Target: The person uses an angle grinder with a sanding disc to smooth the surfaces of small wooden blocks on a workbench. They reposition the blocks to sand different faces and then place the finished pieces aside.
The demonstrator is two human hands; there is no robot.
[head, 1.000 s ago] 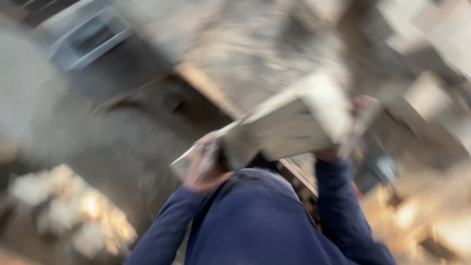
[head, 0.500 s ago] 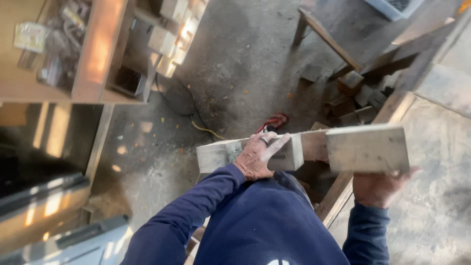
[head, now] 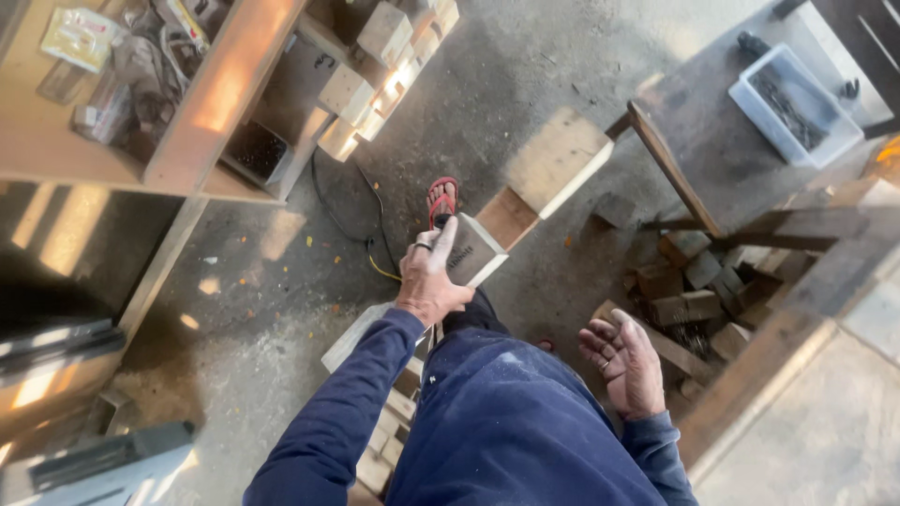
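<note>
— Hands? 
— Right hand (head: 626,361) open, palm up, holding nothing. Left hand (head: 429,276) gripping the near end of a long timber beam (head: 525,201).
— Progress? 
— Beam unplaced, far end out over the concrete floor (head: 553,75).

Navy long-sleeved top (head: 525,422) with pale dust specks. Ring on left hand (head: 429,276), ring on right hand (head: 623,361). Red open sandal (head: 442,201) was on the far foot.
</note>
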